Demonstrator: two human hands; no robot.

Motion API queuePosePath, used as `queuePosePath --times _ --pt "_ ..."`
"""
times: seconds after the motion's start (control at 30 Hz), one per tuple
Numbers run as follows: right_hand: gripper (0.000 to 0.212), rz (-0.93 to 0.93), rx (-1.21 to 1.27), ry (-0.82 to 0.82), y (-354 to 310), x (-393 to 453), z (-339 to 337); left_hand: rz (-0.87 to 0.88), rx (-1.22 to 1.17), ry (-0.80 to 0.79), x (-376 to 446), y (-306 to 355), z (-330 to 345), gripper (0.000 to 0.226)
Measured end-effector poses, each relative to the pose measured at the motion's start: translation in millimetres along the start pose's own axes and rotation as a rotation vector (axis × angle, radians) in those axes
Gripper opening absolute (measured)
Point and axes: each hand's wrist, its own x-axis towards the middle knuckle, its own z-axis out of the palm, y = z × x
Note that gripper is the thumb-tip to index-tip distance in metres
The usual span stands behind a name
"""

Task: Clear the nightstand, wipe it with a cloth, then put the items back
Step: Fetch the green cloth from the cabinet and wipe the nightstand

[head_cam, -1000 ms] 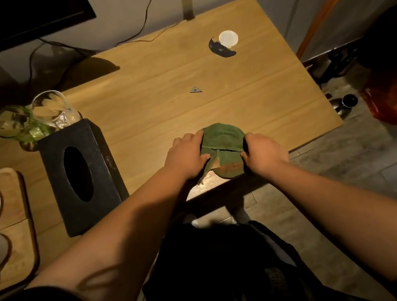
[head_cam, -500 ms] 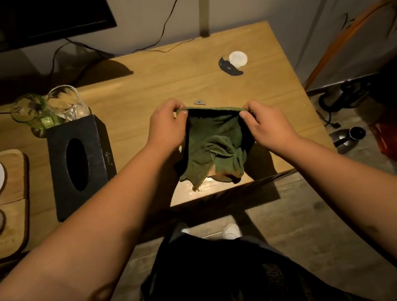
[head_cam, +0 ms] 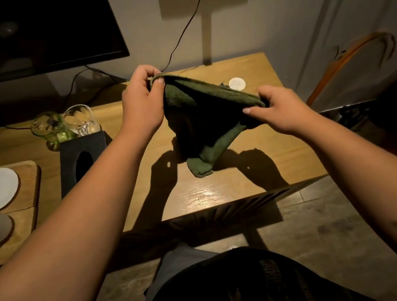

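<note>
holding the green cloth above the nightstand, i pinch its top edge with my left hand and right hand; its lower end touches the wood.

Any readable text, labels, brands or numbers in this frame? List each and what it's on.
None readable.
Round white disc on the wooden tabletop: no print visible.
Black tissue box: no label visible on the sides that show.
Green cloth held up by both hands: no tag or print visible.
Dark screen on the wall: blank, no logo visible.
</note>
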Motion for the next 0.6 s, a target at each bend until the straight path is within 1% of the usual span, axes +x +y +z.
queuePosePath --times 0.1,0.17,0.23,0.27,0.3,0.33,0.37,0.4,0.43,0.47,0.5,0.57,0.6 --pt "0.019 -0.004 0.200 0.050 -3.0 -0.7 -9.4 0.034 -0.025 0.013 5.8 17.2 -7.6 0.007" --pt "0.019 0.010 0.464 0.056 -5.4 -1.2 -14.0 0.084 -0.053 0.033 13.5 26.1 -12.5 0.005" --pt "0.015 0.016 0.699 0.061 -9.8 -1.2 -17.5 0.076 -0.188 0.050 17.4 28.4 -10.9 0.006" --pt "0.013 0.017 0.781 0.064 -12.2 -0.2 -18.0 0.009 -0.308 0.017 16.0 26.9 -6.8 0.014" --pt "0.012 0.023 0.854 0.050 -14.8 0.5 -16.9 -0.112 -0.436 -0.080 9.2 21.3 0.2 0.023" --pt "0.011 0.035 0.911 0.027 -17.4 0.6 -14.3 -0.240 -0.497 -0.230 -1.7 11.5 10.1 0.030" --pt "0.012 0.057 0.950 0.005 -19.3 0.6 -11.6 -0.326 -0.449 -0.408 -16.5 3.1 21.3 0.031" --pt "0.012 0.087 0.968 -0.019 -20.5 0.3 -8.5 -0.347 -0.317 -0.581 -31.7 -6.1 33.3 0.026" --pt "0.011 0.127 0.961 -0.046 -20.5 0.0 -5.1 -0.342 -0.191 -0.716 -45.3 -16.3 45.5 0.018" --pt "0.010 0.174 0.942 -0.074 -19.2 -1.1 -2.5 -0.330 -0.115 -0.782 -56.4 -23.5 56.7 0.011" --pt "0.009 0.223 0.929 -0.098 -17.7 -1.8 0.4 -0.337 -0.101 -0.797 -64.1 -28.4 63.0 0.008" --pt "0.013 0.340 0.922 -0.109 -10.7 -1.6 5.0 -0.390 -0.161 -0.748 -71.6 -33.4 69.0 0.006" --pt "0.017 0.427 0.924 -0.102 -5.7 -1.4 6.9 -0.416 -0.217 -0.707 -73.0 -32.8 67.8 0.006"
